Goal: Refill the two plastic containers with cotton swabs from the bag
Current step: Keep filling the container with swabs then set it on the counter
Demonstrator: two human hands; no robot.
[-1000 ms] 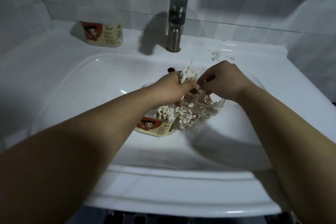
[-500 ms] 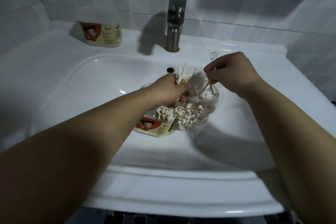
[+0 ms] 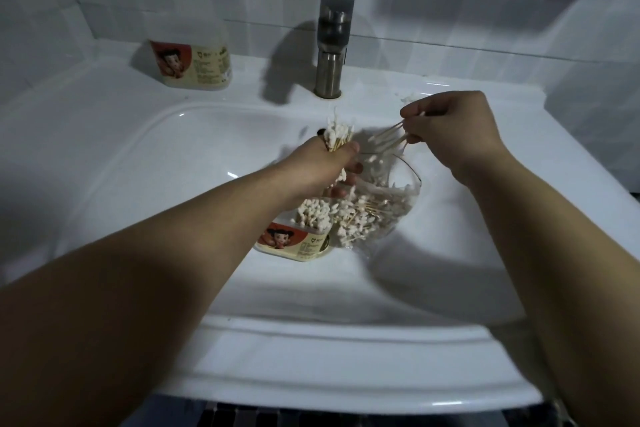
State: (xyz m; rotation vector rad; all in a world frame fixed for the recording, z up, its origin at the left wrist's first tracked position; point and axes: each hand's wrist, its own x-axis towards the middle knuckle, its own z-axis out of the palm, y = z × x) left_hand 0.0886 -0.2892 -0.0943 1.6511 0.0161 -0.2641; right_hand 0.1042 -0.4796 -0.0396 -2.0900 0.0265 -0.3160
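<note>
1. The right hand's [image 3: 453,128] fingers [image 3: 414,113] pinch a few cotton swabs [image 3: 388,139] above the bag's mouth.
2. The left hand [image 3: 318,166] is curled round an upright swab bundle [image 3: 341,135], just beside them.
3. Below, the clear bag [image 3: 398,198] lies in the sink [image 3: 173,166], touching the open container [image 3: 298,243].
4. The second container [image 3: 194,62] stands on the ledge, well apart.

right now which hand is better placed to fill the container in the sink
Left, probably: left hand grips a bundle of swabs beside that container; right hand pinches a few swabs above the bag.
</note>
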